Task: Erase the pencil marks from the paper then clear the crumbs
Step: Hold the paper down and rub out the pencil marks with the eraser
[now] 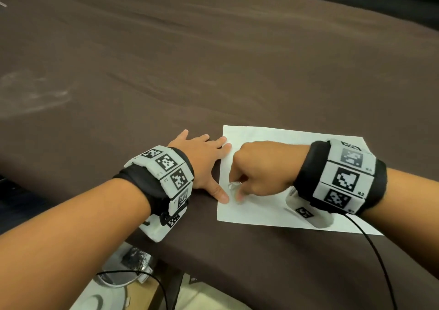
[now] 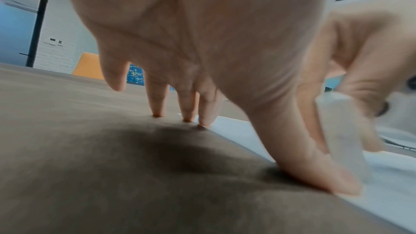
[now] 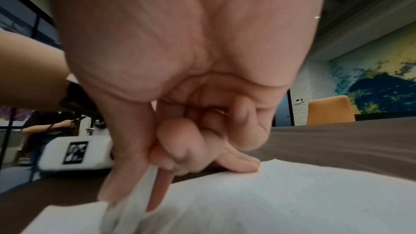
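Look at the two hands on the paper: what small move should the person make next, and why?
Probably another short rubbing stroke. The right hand pinches a white eraser with its tip on the paper, while the left hand lies spread, its thumb and fingertips pinning the sheet's left edge. No pencil marks can be made out in these views, so whether any remain is uncertain.

Left hand (image 2: 202,42) spread, thumb pinning paper (image 2: 387,184), eraser (image 2: 337,131) beside
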Tool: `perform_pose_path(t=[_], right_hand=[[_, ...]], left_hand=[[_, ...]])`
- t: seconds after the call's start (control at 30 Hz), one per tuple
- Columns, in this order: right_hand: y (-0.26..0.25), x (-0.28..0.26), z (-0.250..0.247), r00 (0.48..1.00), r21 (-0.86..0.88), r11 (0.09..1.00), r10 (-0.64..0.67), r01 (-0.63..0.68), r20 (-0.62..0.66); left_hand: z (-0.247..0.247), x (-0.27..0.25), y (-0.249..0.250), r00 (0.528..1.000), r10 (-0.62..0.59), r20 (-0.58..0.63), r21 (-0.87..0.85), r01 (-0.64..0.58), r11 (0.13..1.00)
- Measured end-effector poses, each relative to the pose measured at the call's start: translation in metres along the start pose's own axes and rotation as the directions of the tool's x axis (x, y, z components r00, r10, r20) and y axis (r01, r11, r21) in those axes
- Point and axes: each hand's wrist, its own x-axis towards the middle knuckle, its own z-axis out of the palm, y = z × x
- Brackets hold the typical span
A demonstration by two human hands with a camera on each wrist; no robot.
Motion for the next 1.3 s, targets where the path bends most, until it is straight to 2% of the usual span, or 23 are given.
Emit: perform_pose_path(t=[0.13, 0.2, 0.37, 0.5, 0.67, 0.77, 0.83, 0.93, 1.0, 1.07, 1.2, 1.3], right_hand=[[0.001, 0.016, -0.010, 0.991, -0.022, 0.998, 0.064, -0.067, -0.121], [0.002, 0.018, -0.009, 0.989, -0.015, 0.998, 0.060, -0.063, -0.137], [0.002, -0.005, 0.008, 1.000, 0.099, 0.995, -0.009, 0.010, -0.014], [-0.003, -0.015, 0.011, 0.996, 0.068, 0.997, -0.026, 0.021, 0.081], [0.009, 0.010, -0.010, 0.992, 0.013, 0.995, 0.095, -0.094, -0.080], [0.015, 0.016, -0.011, 0.987, 0.033, 0.995, 0.099, -0.095, -0.127], [0.011, 0.009, -0.003, 0.995, 0.062, 0.997, 0.051, -0.045, -0.087], [0.000, -0.007, 0.008, 0.998, 0.092, 0.995, -0.034, 0.029, 0.047], [-0.002, -0.011, 0.008, 0.995, 0.080, 0.996, -0.040, 0.032, 0.093], [0.002, -0.005, 0.002, 0.998, 0.045, 0.999, 0.003, -0.006, 0.063], [0.016, 0.016, -0.014, 0.991, -0.015, 0.994, 0.111, -0.113, -0.078], [0.019, 0.017, -0.012, 0.985, -0.016, 0.995, 0.094, -0.097, -0.142]], left_hand=[[0.000, -0.001, -0.001, 1.000, 0.012, -0.002, -0.045, -0.012, 0.999], [0.000, -0.002, -0.001, 1.000, 0.013, -0.004, -0.054, -0.013, 0.998], [0.000, 0.000, -0.001, 1.000, -0.012, 0.017, -0.005, 0.013, 1.000], [-0.001, 0.000, 0.000, 1.000, -0.007, 0.015, 0.010, 0.007, 1.000], [0.003, 0.001, -0.004, 1.000, 0.004, 0.000, -0.013, -0.004, 1.000], [0.004, 0.003, -0.005, 1.000, 0.007, 0.000, -0.007, -0.007, 1.000], [0.004, 0.002, -0.005, 1.000, 0.002, 0.005, -0.007, -0.002, 1.000], [0.003, 0.001, -0.003, 1.000, -0.003, 0.007, 0.007, 0.003, 1.000], [0.002, 0.001, -0.003, 1.000, 0.000, 0.008, 0.014, 0.000, 1.000], [0.001, 0.001, -0.002, 1.000, 0.001, 0.010, 0.011, -0.001, 1.000], [0.002, 0.000, -0.003, 1.000, 0.004, 0.011, 0.004, -0.004, 1.000], [0.002, 0.001, -0.004, 1.000, 0.005, 0.010, -0.002, -0.005, 1.000]])
